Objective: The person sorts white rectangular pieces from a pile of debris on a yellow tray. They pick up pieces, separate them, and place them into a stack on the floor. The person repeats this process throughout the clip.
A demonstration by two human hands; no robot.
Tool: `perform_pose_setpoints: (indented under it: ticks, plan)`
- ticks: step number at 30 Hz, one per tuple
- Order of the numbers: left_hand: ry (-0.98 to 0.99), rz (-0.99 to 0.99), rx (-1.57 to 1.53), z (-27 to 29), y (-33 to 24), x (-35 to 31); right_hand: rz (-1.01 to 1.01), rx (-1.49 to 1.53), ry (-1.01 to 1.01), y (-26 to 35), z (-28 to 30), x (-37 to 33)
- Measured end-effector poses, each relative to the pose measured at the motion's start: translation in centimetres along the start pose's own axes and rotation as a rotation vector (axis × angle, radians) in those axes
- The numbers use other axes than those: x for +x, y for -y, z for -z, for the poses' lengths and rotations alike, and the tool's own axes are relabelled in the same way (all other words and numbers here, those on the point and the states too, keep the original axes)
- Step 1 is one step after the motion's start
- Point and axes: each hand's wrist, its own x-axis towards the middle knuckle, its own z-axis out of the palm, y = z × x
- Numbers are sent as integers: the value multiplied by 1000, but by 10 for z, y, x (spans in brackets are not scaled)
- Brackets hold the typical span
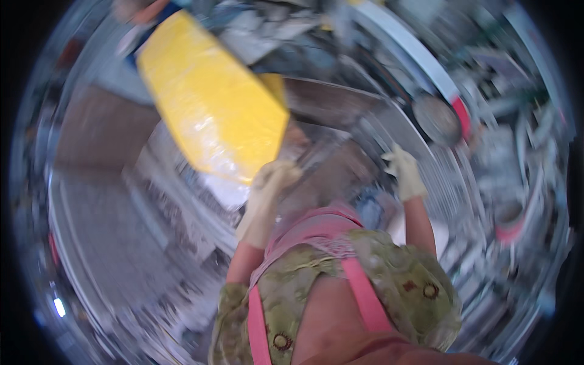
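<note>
My left hand (277, 174), in a cream glove, is at the lower edge of a large, glossy yellow sheet-like thing (213, 97). Its fingers look curled in, and blur hides what they hold, if anything. Whether the glove touches the yellow surface or only overlaps it, I cannot tell. Farther right, my right hand (404, 173) wears a matching glove. Its fingers are apart and hold nothing, beside a grey ribbed surface (435, 173). Between my hands lies a brown, flat-sided piece (340, 173), too smeared to name.
Another person's blue sleeve (161, 27) shows at the top left, by the yellow thing. A round pan-like object (437, 118) with a red edge is at the right. Brown panels (100, 131) stand at the left. Mixed scraps (505, 164) fill the right side.
</note>
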Motion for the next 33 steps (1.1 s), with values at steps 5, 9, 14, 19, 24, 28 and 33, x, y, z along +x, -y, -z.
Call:
perform_pose_setpoints:
  ticks: [5,9,14,19,24,28,33]
  plan:
    - [57,-39,-29,-30,-12,24,-125,-58,-164,-48,50,43]
    - [2,-11,-36,-49,5,50,103,-121,-293,-87,123,69]
    - [65,-117,-128,-50,32,65,154,-778,-409,-72,213,138]
    - [-58,-131,-151,-81,34,96,541,-1305,-304,-44,246,214]
    - [-99,-80,-220,-156,31,121,902,-1157,-65,-24,256,273]
    - [-28,-168,-101,-211,23,138,944,-1187,22,-25,255,284]
    - [-19,-49,-5,-236,21,150,964,-1310,76,-23,256,292]
